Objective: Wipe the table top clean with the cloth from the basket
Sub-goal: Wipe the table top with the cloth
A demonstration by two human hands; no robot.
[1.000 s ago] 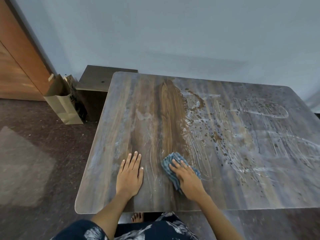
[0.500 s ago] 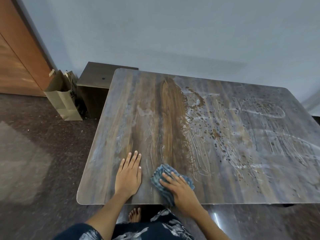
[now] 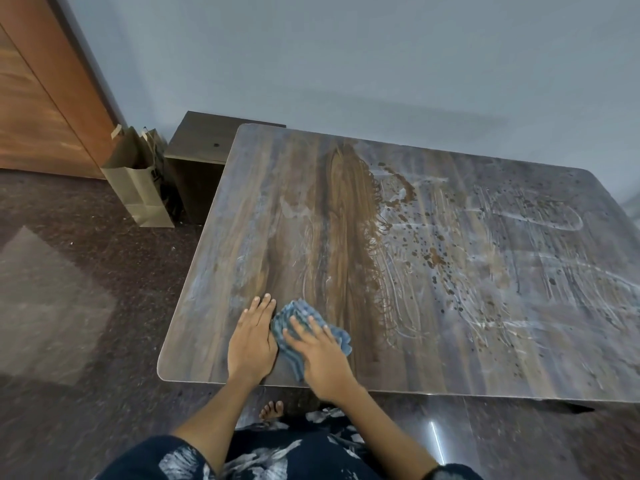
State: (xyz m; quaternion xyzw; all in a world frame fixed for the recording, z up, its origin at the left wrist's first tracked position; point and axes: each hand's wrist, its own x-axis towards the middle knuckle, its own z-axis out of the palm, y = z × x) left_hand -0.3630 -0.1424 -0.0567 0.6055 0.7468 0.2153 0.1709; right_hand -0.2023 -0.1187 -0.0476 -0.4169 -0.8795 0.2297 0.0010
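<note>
A wood-grain table top (image 3: 519,341) fills the middle and right of the head view. Brown spots and whitish smear lines cover its centre and right part; the left strip looks wiped. A crumpled blue cloth (image 3: 304,315) lies near the front left edge. My right hand (image 3: 320,355) presses flat on the cloth, fingers spread over it. My left hand (image 3: 252,337) rests flat on the table just left of the cloth, touching its edge, with nothing in it. No basket is in view.
A brown paper bag (image 3: 138,181) stands on the dark floor left of the table, next to a low dark cabinet (image 3: 197,161). A wooden door (image 3: 38,98) is at the far left. A pale wall runs behind. My bare foot (image 3: 272,408) shows under the table's front edge.
My right hand has slid the cloth leftward and toward the front edge until it meets my left hand. The left hand has stayed flat in place.
</note>
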